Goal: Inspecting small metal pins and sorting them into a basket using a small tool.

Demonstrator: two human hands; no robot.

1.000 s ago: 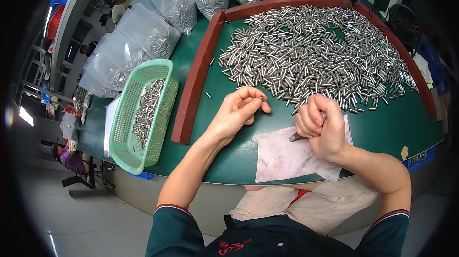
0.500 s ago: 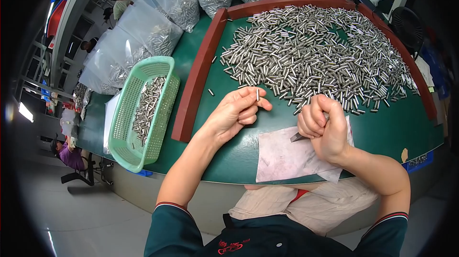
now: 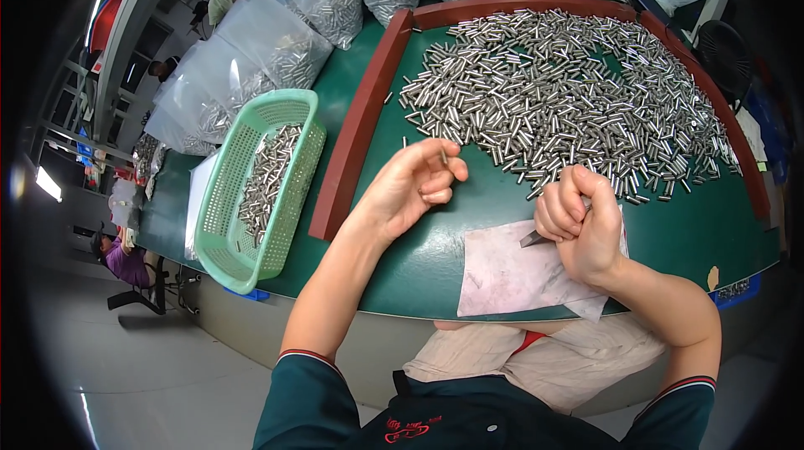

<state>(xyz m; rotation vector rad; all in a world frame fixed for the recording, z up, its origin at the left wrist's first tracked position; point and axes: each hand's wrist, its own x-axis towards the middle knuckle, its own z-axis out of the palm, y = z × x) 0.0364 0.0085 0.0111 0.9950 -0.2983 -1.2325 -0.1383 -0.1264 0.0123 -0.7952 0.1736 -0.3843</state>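
Left hand loosely curled, a small metal pin at its fingertips; right hand closed in a fist around a dark flat tool.

The pin is over the table, short of the heap of pins; its long axis runs roughly from front edge to back edge, though which end leads cannot be told. The tool's tip points toward the table's left edge, above a stained cloth at the front edge.

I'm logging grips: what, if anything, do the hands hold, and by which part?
Right hand: a flat grey tool, gripped behind its protruding end. Left hand: apparently a metal pin; gripped part unclear.
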